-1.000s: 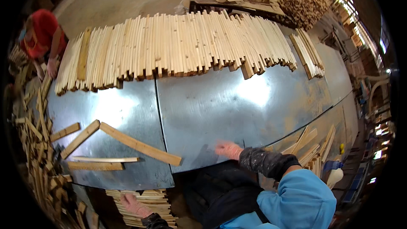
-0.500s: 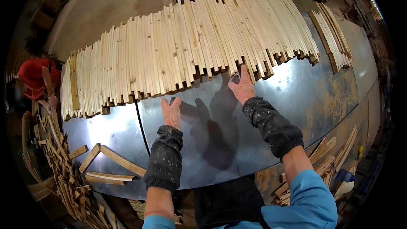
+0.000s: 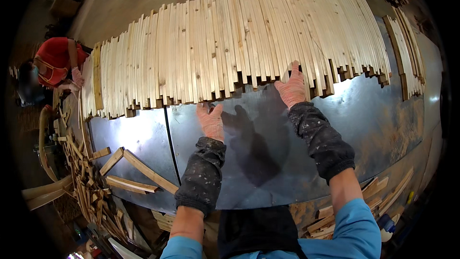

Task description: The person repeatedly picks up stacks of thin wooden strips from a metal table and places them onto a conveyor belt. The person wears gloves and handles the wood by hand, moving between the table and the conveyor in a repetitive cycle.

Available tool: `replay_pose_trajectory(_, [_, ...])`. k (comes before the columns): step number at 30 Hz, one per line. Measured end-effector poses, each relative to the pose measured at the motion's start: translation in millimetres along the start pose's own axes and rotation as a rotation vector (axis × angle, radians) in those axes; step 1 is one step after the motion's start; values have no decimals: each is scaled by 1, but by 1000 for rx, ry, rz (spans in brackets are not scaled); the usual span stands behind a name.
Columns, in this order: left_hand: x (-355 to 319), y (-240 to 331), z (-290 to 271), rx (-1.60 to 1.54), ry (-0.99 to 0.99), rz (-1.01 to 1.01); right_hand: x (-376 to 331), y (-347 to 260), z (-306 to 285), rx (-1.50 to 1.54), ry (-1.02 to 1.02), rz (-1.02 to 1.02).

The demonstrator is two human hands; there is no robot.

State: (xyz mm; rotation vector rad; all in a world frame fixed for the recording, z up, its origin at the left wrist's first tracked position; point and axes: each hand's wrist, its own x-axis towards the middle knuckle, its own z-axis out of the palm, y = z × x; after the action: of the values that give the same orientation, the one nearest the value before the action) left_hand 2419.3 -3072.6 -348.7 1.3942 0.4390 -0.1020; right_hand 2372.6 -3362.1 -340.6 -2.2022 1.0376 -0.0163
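A wide row of pale wooden strips (image 3: 206,52) lies side by side on a grey metal tabletop (image 3: 249,139), their near ends uneven. My left hand (image 3: 211,121), in a pinkish glove, is at those near ends left of centre, thumb and fingers apart, holding nothing. Farther right, my right hand (image 3: 292,90), gloved alike, reaches to the strip ends with thumb and forefinger spread. Its fingertips overlap the strips; whether they press on them I cannot tell.
At the far left a person in red (image 3: 56,62) has gloved hands by the row's end. Loose wood offcuts (image 3: 148,170) lie at the table's near left, with a scrap heap (image 3: 91,196) beyond. A smaller strip stack (image 3: 406,52) sits at the right.
My left hand has come up closer to the strip ends. The view has shifted, so the row sits farther right. The person in red has moved nearer the row's left end.
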Motion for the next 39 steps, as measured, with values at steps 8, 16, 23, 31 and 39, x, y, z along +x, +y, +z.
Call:
replay_pose_trajectory(8, [12, -5, -11, 88, -36, -14, 3, -7, -1, -24, -16, 29])
replay_pose_trajectory(16, [39, 5, 11, 327, -13, -2, 3, 0, 4, -47, 49, -22])
replay_pose_trajectory(23, [44, 10, 10, 772, 48, 96, -3, -9, 1, -77, 42, 7])
replay_pose_trajectory(31, [25, 29, 27, 889, 102, 108, -7, -6, 7, -111, 124, -8])
replay_pose_trajectory(39, [-83, 9, -62, 784, 65, 102, -143, 43, -7, 46, 60, 15])
